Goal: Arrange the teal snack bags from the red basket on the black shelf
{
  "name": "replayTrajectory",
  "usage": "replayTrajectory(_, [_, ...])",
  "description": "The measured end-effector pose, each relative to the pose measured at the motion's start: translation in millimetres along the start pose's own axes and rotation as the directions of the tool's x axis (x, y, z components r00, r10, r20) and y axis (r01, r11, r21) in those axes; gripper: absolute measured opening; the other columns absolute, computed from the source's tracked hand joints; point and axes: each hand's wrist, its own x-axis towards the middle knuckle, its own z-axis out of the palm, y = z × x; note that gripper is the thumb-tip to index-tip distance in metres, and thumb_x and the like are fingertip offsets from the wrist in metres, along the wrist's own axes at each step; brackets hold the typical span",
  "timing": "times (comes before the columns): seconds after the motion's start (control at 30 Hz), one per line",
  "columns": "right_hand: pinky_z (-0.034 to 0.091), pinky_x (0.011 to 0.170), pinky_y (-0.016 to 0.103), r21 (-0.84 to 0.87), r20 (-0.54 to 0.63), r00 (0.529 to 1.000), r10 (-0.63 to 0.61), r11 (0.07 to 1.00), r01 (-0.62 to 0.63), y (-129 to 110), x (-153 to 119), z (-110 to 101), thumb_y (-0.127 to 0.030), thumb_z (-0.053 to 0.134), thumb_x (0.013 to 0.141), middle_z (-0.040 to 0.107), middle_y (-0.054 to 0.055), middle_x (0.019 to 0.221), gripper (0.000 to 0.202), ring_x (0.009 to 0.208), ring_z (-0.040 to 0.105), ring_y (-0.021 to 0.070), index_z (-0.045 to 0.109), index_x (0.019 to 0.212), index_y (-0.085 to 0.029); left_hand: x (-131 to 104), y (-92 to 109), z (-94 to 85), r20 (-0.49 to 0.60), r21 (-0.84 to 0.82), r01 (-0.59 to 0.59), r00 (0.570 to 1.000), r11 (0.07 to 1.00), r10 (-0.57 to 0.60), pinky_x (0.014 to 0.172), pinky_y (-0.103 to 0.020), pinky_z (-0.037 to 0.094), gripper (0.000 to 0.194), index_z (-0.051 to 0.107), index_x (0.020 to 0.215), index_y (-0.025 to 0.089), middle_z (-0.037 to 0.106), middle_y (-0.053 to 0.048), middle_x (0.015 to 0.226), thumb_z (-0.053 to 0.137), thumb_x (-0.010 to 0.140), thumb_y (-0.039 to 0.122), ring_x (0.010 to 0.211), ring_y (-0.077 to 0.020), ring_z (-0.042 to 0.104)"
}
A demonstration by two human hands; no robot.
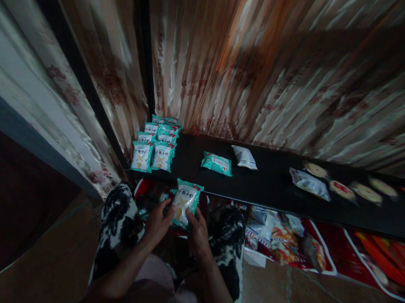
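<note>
A teal and white snack packet [185, 200] is held upright between my two hands, its printed front towards me. My left hand [159, 219] grips its lower left side, and my right hand [197, 230] has its thumb on the lower right front. Just beyond, two columns of matching snack packets [141, 156] stand in rows at the left end of a black shelf [188, 160]. A further teal packet [217, 164] lies flat on the shelf, with a white packet [244, 157] beside it to the right.
Farther right on the shelf lie a silvery packet [310, 183] and several round wrapped pastries [342, 190]. Red boxes with mixed snack packets [279, 234] sit below its front edge. A pleated curtain [206, 79] hangs behind, and a dark post [145, 53] rises at the left.
</note>
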Motion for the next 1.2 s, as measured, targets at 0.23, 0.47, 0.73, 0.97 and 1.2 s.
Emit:
replayTrajectory(0.23, [0.050,0.081,0.040,-0.016,0.001,1.000,0.019,1.000,-0.019,-0.5,1.8,-2.4,-0.045,0.070,0.067,0.070,0.006,0.100,0.060,0.090,0.065,0.0250,0.056,0.119,-0.020,2.3,-3.1,3.9,0.064,-0.210,0.075,0.996,0.975,-0.062,0.087,-0.034,0.047,0.049,0.058,0.112,0.012,0.064,-0.013,0.114,0.056,0.076,0.045,0.103,-0.0236,0.060])
replayTrajectory(0.47, [0.053,0.078,0.038,-0.084,-0.001,1.000,0.024,0.996,-0.024,1.3,5.5,-6.1,-0.050,0.068,0.068,0.070,0.006,0.102,0.061,0.093,0.065,0.0263,0.055,0.120,-0.020,1.9,-0.6,4.8,0.043,-0.210,0.086,0.996,0.974,-0.079,0.082,-0.033,0.049,0.050,0.058,0.110,0.013,0.067,-0.011,0.105,0.056,0.075,0.048,0.096,-0.0236,0.062])
replayTrajectory(0.73, [0.049,0.089,0.040,-0.152,0.105,0.994,-0.013,0.988,0.029,-4.3,0.7,-3.1,-0.042,0.073,0.067,0.067,0.007,0.111,0.060,0.102,0.062,0.0255,0.053,0.120,-0.021,6.5,-4.2,7.4,-0.054,-0.169,0.022,0.998,0.985,-0.032,0.088,-0.038,0.047,0.045,0.059,0.107,0.013,0.066,-0.012,0.108,0.056,0.075,0.044,0.103,-0.0253,0.060])
replayTrajectory(0.97, [0.050,0.087,0.040,-0.160,0.101,0.995,-0.027,0.986,0.043,3.8,5.6,-9.9,-0.040,0.073,0.067,0.067,0.006,0.110,0.059,0.098,0.063,0.0250,0.052,0.118,-0.021,4.9,-2.1,8.7,-0.058,-0.191,0.033,0.997,0.981,-0.044,0.089,-0.037,0.046,0.046,0.060,0.108,0.015,0.066,-0.011,0.108,0.057,0.074,0.046,0.102,-0.0245,0.061])
replayTrajectory(1.2, [0.051,0.082,0.040,-0.168,0.127,0.991,-0.038,0.984,0.060,3.5,8.1,-13.5,-0.042,0.070,0.069,0.068,0.006,0.104,0.055,0.092,0.065,0.0246,0.054,0.117,-0.020,3.8,-3.1,5.5,-0.035,-0.224,0.016,0.999,0.975,-0.024,0.093,-0.034,0.044,0.043,0.060,0.107,0.016,0.063,-0.010,0.115,0.055,0.076,0.045,0.108,-0.0227,0.057])
